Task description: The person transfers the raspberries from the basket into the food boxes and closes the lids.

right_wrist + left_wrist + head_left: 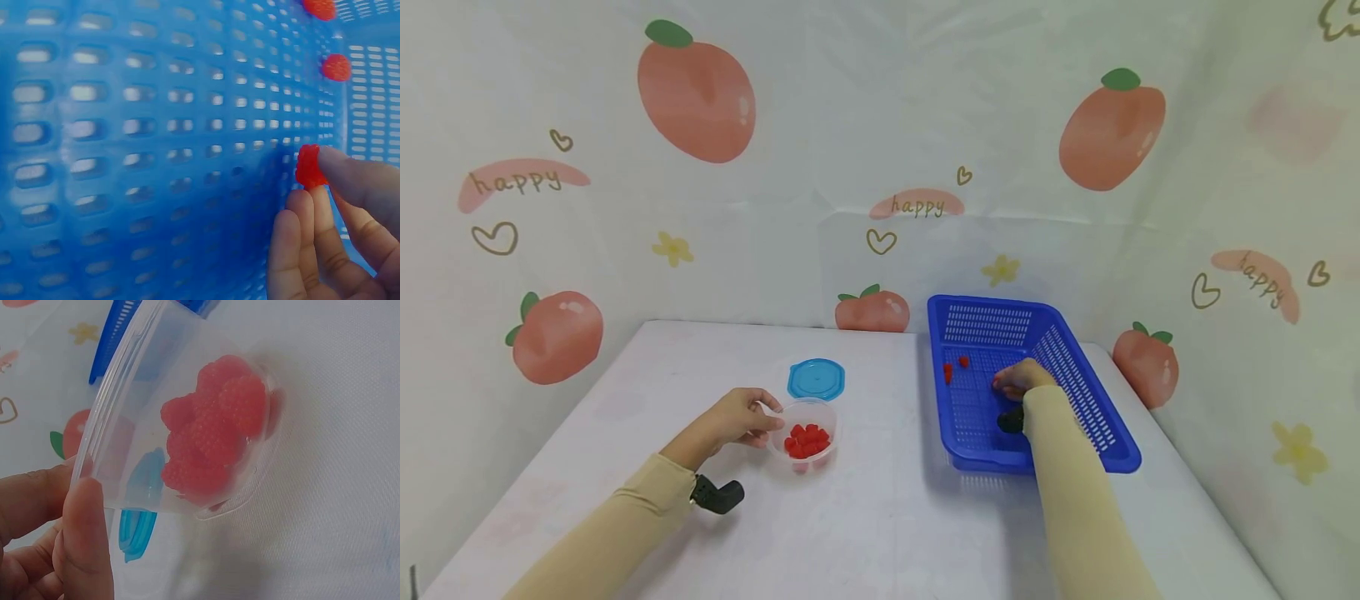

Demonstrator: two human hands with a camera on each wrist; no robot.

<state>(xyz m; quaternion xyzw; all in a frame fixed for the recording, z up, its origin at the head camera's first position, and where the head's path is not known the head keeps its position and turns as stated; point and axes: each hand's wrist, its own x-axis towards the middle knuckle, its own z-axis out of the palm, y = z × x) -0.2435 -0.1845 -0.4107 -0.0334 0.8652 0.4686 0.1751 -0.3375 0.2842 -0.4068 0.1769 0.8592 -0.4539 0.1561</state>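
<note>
Inside a blue basket (988, 323), the right hand (1027, 377) is pinching a red raspberry (309, 167); on the white surface (880, 517), the left hand (747, 417) is gripping a clear tub (812, 410) by its rim, raspberries (807, 442) lying inside.

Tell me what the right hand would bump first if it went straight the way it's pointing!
Probably the slotted blue basket floor, because the right hand seems to point down and left, pinching a raspberry. How near the floor is, I can't tell.
</note>
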